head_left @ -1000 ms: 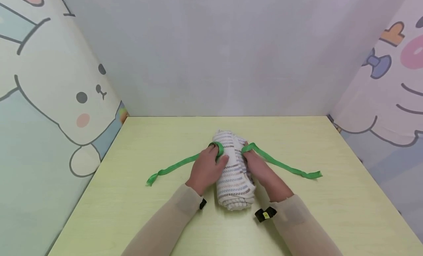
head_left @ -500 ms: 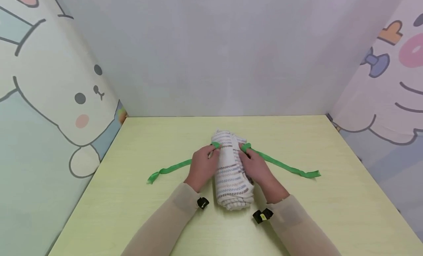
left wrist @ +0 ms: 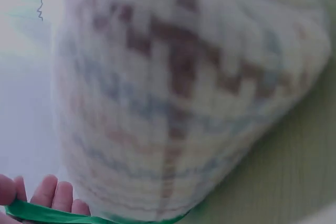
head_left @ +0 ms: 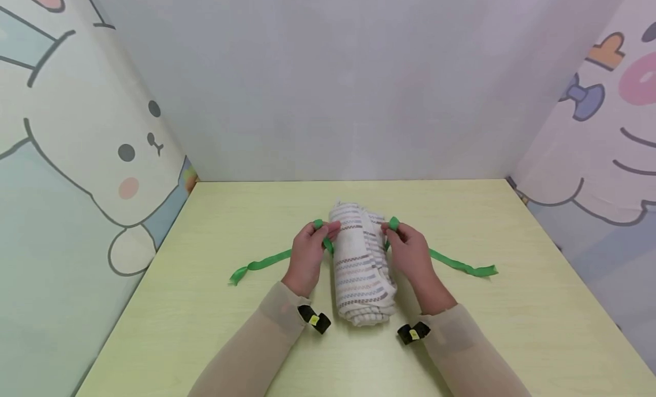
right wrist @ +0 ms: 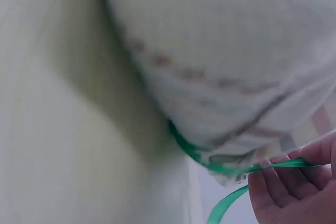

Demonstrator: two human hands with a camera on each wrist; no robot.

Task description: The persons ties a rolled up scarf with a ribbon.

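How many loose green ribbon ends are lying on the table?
2. One end lies on the table left of the rolled towel; the other end lies to its right.

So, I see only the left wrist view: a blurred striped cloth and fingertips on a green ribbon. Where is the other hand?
Observer: The right hand pinches the green ribbon on the other side of the rolled towel.
Operator: Does the ribbon lie over the towel?
Observer: No, the right wrist view shows it passing underneath.
Operator: And the loose ends?
Observer: Both lie flat on the yellow-green table, one beyond the left hand, one beyond the right.
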